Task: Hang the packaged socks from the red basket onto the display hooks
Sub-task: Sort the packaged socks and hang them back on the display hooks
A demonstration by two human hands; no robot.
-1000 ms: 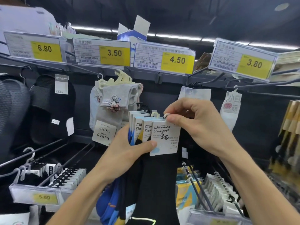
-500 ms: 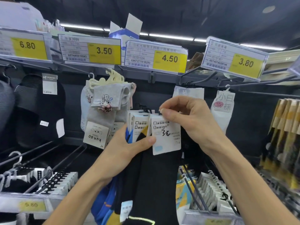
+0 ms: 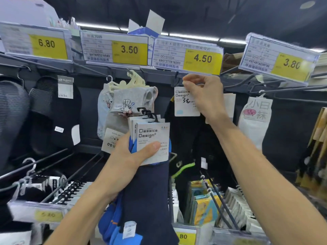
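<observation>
Change: A moment ago the right hand (image 3: pixel 207 96) was down at the stack (image 3: pixel 152 142), pinching the front pack. Now it has pulled that pack (image 3: pixel 184 105) free and lifted it up and to the right, just under the 4.50 tag (image 3: pixel 202 58).
What it means: One pack looks ready to go on its hook. I cannot tell if it is on yet. More packs wait in the stack.
Right fingers (image 3: pixel 187 81): They are closed in a small pinch on the very top of the pack. The pack hangs down from them.
Left hand (image 3: pixel 127 161): It grips the stack. The thumb lies across the front card and the other fingers curl round the back.
Where the socks are: The pack is high in the middle, close to the dark rail (image 3: pixel 159 76). The stack is lower, nearer and a bit left. The red basket is not in view.
Hook: The hand hides most of it, so it is hard to see.
Cards: White, flat and stiff, with "Classics Design" printed on them.
Socks: Soft dark cloth that hangs down limp and long. Some in the stack are bright blue.
Little hangers (image 3: pixel 148 114): Small, black and curved. They look like plastic and stick up from the stack's cards.
Tag: A yellow square on white paper under a shiny clear cover.
</observation>
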